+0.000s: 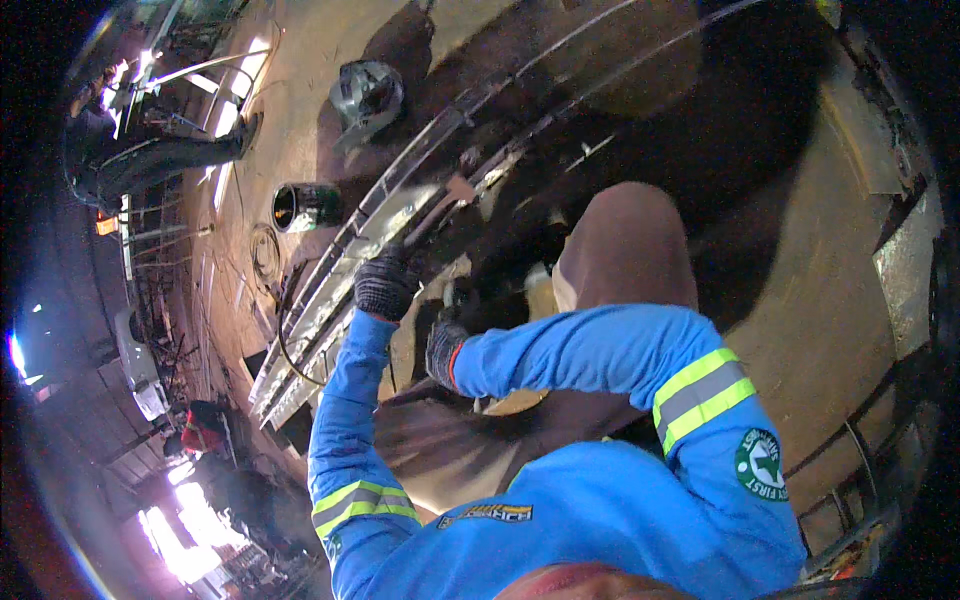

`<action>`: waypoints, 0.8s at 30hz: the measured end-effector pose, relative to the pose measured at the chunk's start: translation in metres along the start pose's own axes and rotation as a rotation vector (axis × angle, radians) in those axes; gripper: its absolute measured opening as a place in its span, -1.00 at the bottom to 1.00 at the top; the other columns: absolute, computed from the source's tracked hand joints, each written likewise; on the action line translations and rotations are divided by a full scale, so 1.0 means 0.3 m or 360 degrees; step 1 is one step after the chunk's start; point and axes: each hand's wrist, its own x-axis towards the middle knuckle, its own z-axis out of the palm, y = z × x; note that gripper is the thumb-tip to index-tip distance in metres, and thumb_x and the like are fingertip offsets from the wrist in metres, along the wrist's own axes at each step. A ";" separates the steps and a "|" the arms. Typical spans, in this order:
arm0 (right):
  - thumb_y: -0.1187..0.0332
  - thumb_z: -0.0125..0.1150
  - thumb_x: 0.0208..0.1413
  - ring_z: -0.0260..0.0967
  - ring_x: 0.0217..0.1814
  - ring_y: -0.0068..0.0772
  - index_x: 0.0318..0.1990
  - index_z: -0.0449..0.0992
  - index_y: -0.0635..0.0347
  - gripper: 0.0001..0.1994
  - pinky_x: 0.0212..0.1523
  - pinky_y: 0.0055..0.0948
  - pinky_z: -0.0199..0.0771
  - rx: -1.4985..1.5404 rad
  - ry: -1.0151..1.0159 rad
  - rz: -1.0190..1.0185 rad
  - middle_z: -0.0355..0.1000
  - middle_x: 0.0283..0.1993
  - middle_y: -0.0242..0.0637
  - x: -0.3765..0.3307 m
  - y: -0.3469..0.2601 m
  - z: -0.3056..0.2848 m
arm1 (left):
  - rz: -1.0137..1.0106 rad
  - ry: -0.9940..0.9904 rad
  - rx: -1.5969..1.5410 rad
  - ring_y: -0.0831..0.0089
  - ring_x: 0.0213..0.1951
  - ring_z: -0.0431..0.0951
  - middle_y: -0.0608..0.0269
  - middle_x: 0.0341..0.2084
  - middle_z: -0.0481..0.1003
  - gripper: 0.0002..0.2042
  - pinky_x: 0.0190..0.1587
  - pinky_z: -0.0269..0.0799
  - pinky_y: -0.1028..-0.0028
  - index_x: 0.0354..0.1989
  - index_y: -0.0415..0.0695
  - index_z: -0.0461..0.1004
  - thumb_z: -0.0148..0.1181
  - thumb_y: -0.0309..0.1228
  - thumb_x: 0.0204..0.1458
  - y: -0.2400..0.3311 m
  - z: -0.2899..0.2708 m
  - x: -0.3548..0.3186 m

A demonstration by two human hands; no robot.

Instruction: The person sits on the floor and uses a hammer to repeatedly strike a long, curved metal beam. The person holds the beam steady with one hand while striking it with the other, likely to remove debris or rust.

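Workshop floor (pixel 800 330), broad and brown, filling most of the view. Long metal frame (pixel 330 290) of parallel rails laid diagonally across the floor, lower left to upper right. Bent knee (pixel 625 245) in brown trousers just right of the frame. Blue sleeves with reflective bands entering from the lower edge. Dark welding helmet (pixel 367 95) on the floor beyond the frame, well apart from both hands. Dark paint can (pixel 305 207) lying on its side left of the frame. Left hand (pixel 385 285), in dark knit glove, clenched on the frame's rail. Right hand (pixel 445 345), gloved likewise, closed around a dark tool (pixel 462 300) close beside the rail; tool type indistinct.
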 end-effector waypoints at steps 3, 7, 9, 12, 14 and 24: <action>-0.07 -0.09 0.12 0.38 0.08 -0.21 0.04 0.50 -0.07 -0.53 0.01 0.14 0.29 -0.0013 -0.0007 -0.0014 0.45 0.05 -0.27 -0.007 0.000 0.002 | 0.0284 0.0222 -0.0114 0.06 -0.51 0.52 -0.02 -0.48 0.50 -0.73 -0.51 0.42 0.20 -0.39 -0.06 0.45 0.27 -0.15 -0.13 0.127 -0.062 -0.018; -0.05 -0.09 0.12 0.38 0.08 -0.20 0.04 0.50 -0.06 -0.54 0.01 0.15 0.28 -0.0053 -0.0003 -0.0058 0.45 0.05 -0.26 -0.025 -0.023 -0.008 | 0.0473 0.0354 -0.0102 0.04 -0.52 0.52 0.03 -0.62 0.46 -0.70 -0.55 0.39 0.13 -0.41 -0.07 0.45 0.28 -0.10 -0.13 0.008 -0.038 0.031; -0.04 -0.09 0.11 0.38 0.08 -0.20 0.04 0.51 -0.06 -0.54 0.01 0.15 0.28 -0.0064 0.0001 -0.0091 0.45 0.05 -0.26 -0.028 -0.041 -0.005 | 0.0188 0.0234 0.0027 0.02 -0.53 0.52 0.01 -0.64 0.46 -0.69 -0.52 0.39 0.13 -0.39 -0.11 0.46 0.19 -0.08 -0.02 -0.176 0.097 0.012; -0.03 -0.08 0.11 0.38 0.08 -0.19 0.04 0.51 -0.05 -0.55 0.01 0.16 0.28 -0.0015 -0.0025 -0.0045 0.45 0.05 -0.25 -0.018 -0.011 0.026 | 0.0082 0.0161 -0.0091 0.04 -0.53 0.50 0.03 -0.63 0.46 -0.70 -0.51 0.38 0.15 -0.37 -0.12 0.48 0.17 -0.10 -0.01 0.070 -0.035 -0.008; -0.03 -0.08 0.11 0.38 0.08 -0.18 0.04 0.51 -0.05 -0.55 0.01 0.16 0.27 0.0001 -0.0025 -0.0051 0.45 0.05 -0.25 -0.019 -0.014 0.020 | 0.0410 0.0340 0.0165 0.10 -0.58 0.48 0.10 -0.64 0.42 -0.72 -0.57 0.35 0.21 -0.36 -0.11 0.46 0.20 -0.14 -0.05 0.185 -0.095 -0.047; 0.01 -0.07 0.11 0.37 0.08 -0.16 0.03 0.51 -0.03 -0.56 0.00 0.18 0.26 0.0118 -0.0015 0.0033 0.45 0.04 -0.23 -0.034 0.014 0.020 | -0.0192 0.0069 0.0198 0.05 -0.52 0.53 -0.03 -0.66 0.47 -0.67 -0.48 0.41 0.19 -0.31 -0.15 0.48 0.16 -0.10 0.02 0.037 -0.016 0.022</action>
